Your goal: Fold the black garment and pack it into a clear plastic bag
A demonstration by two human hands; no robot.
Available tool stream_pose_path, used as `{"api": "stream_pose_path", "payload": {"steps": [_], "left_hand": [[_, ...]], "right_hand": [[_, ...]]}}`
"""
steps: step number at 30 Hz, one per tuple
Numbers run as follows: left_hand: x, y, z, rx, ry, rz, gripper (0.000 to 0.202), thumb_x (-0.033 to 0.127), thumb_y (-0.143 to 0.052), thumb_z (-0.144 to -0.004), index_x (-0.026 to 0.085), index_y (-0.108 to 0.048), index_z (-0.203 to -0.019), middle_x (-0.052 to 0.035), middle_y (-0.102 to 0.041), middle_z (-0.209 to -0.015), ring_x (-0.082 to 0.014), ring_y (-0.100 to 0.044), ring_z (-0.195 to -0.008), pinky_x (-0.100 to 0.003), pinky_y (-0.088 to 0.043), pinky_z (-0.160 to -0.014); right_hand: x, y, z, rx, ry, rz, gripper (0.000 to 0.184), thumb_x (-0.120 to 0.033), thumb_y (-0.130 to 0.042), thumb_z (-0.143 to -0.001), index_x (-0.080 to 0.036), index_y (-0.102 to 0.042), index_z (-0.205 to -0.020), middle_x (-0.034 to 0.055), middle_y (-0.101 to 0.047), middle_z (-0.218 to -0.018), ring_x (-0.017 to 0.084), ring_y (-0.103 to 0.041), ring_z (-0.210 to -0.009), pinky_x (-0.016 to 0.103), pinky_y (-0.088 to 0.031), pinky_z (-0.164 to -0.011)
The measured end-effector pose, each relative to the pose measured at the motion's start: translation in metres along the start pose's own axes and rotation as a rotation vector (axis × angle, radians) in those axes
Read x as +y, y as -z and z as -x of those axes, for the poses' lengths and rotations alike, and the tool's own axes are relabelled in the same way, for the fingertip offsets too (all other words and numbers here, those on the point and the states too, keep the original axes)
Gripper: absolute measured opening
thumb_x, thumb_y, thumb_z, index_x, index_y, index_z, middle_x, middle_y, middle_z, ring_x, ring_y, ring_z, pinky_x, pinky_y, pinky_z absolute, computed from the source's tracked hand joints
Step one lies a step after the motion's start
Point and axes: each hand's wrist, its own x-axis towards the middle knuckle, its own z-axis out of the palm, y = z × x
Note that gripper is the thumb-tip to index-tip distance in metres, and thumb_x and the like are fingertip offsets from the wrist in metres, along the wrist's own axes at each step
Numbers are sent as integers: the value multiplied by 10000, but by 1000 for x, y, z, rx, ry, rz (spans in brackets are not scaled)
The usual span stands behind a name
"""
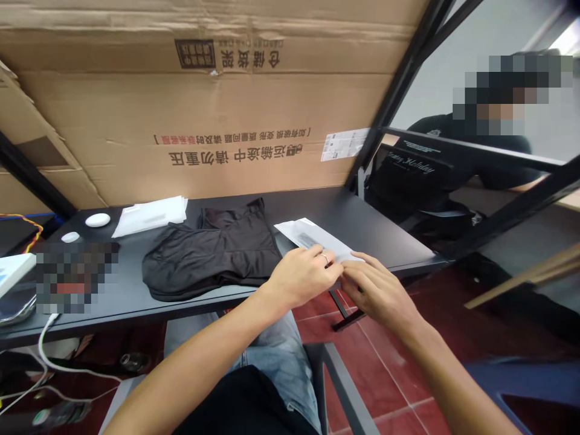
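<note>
Holding white barcoded packet (pixel 312 238) in hands (pixel 303 278)

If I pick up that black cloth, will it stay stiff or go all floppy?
It will probably flop, since the black cloth lies in soft folds on the table. It looks thin, so it's likely light. Its slight sheen suggests it might slip a little.
</note>
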Motion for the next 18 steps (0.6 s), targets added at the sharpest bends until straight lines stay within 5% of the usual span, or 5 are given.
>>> {"api": "stream_pose_path", "payload": {"steps": [9,13,18], "left_hand": [[-25,24,6,61,-53,-151,316,158,-475,-1133,204,-785,-1084,-59,-788,-1135,-168,-693,-915,-314,-494,-672],[-57,44,0,70,16,-202,306,166,-478,-1130,219,-779,-1101,-61,-794,-1147,-178,-694,-910,-322,-485,-667],[-118,89,-3,135,194,-222,272,223,-515,-1124,240,-783,-1084,-66,-799,-1131,-215,-707,-1013,-323,-509,-711]], "right_hand": [[-20,19,-36,66,162,282,229,-27,-625,-1009,-221,-707,-1101,61,-826,-1015,245,-745,-905,417,-568,-890],[-13,46,-54,163,160,348,207,-38,-693,-980,-213,-701,-1090,65,-828,-1004,223,-733,-814,374,-570,-778],[17,76,-96,558,21,353,99,-159,-729,-965,-247,-735,-1009,25,-789,-860,191,-729,-725,312,-553,-660]]}}
